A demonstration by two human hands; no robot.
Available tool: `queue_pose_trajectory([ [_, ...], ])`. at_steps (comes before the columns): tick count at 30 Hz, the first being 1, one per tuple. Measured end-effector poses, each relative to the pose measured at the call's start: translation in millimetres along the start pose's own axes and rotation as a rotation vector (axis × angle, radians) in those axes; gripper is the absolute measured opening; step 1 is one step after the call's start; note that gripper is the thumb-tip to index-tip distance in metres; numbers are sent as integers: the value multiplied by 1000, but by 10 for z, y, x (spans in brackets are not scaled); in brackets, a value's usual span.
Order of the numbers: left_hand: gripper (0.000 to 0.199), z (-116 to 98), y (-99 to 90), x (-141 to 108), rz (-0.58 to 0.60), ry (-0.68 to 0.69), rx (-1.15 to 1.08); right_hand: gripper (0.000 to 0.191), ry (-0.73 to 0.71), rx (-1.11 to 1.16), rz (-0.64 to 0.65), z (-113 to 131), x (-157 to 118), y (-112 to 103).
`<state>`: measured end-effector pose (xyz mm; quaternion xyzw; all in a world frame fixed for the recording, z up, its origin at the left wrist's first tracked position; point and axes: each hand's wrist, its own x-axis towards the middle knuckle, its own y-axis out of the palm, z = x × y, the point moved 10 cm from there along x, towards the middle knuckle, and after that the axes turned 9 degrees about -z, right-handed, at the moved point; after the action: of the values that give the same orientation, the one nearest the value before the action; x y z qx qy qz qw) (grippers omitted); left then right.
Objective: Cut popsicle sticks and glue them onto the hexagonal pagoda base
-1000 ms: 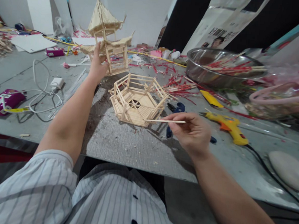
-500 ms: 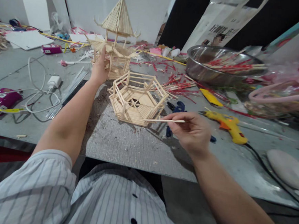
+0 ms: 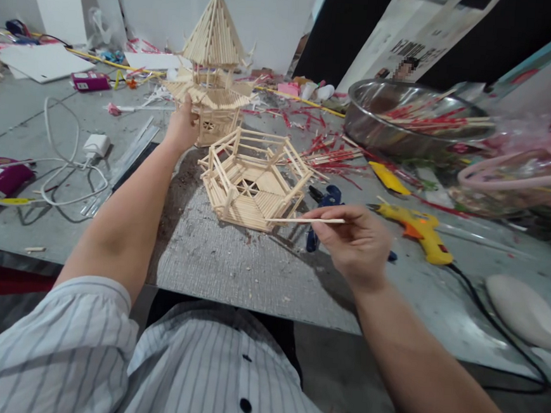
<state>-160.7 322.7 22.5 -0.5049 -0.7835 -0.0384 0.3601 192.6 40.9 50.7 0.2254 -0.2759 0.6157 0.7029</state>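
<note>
My left hand (image 3: 182, 128) grips the left side of a pagoda model (image 3: 212, 96) built of thin wooden sticks, thumb up against its lower roof. The pagoda stands at the back, with a tall pointed roof above a flared lower one. Just in front of it sits a six-sided stick base (image 3: 251, 204) with low railings and a lattice in its floor. A thin wooden stick (image 3: 298, 220) is pinched in my right hand (image 3: 361, 245). Its tip points left and reaches the base's front right edge; whether it touches is unclear.
Dark blue pliers (image 3: 326, 201) lie partly behind my right hand. A yellow glue gun (image 3: 417, 230) with a black cord lies to the right. Behind stands a metal bowl (image 3: 358, 121) of sticks. White cables (image 3: 51, 179) and a purple power strip (image 3: 1, 182) are at left.
The pagoda has turned under my left hand, so a flat roof face now shows toward me. My right hand and its stick stay almost in place.
</note>
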Motion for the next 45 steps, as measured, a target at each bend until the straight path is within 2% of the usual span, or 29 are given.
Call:
queue_pose_trajectory([
  [4,37,-110,-261,47,-148,-22,41,14,7,15,-37,-22,15,-33],
  [7,17,-397,-502,71,-318,84,13,16,34,32,-67,-88,18,-63],
  [8,16,-504,-569,78,-377,111,49,17,49,52,-74,-115,17,-72],
  [10,29,-713,-674,91,-489,129,184,18,85,112,-85,-164,17,-86],
  [11,35,-863,-684,97,-510,180,236,18,101,141,-90,-179,18,-93],
  [14,42,-1214,-663,75,-484,264,256,18,145,210,-97,-200,27,-103],
  [16,47,-1413,-677,-49,-456,315,261,19,172,238,-106,-212,31,-107],
  [20,53,-1851,-715,-651,-306,524,201,21,213,250,-139,-281,33,-99],
  [21,49,-1940,-748,-833,-279,549,193,22,222,244,-146,-302,41,-92],
  [23,39,-2127,-722,-1186,-134,613,166,24,227,216,-149,-322,80,-74],
  [25,33,-2298,-697,-1474,-24,674,150,24,194,175,-142,-273,164,-58],
  [27,31,-2412,-654,-1661,56,719,136,23,121,110,-117,-162,278,-28],
  [31,37,-2497,-543,-1861,127,822,65,17,5,-36,-54,-21,429,89],
  [34,35,-2481,-456,-1968,127,868,63,15,-48,-42,-82,-50,392,136],
  [38,19,-2526,-364,-2156,123,945,96,14,-24,-48,-121,-186,229,161],
  [41,19,-2561,-320,-2243,139,974,108,13,6,-33,-117,-202,145,170],
  [45,20,-2533,-310,-2224,130,962,141,12,-11,16,-144,-131,116,152],
])
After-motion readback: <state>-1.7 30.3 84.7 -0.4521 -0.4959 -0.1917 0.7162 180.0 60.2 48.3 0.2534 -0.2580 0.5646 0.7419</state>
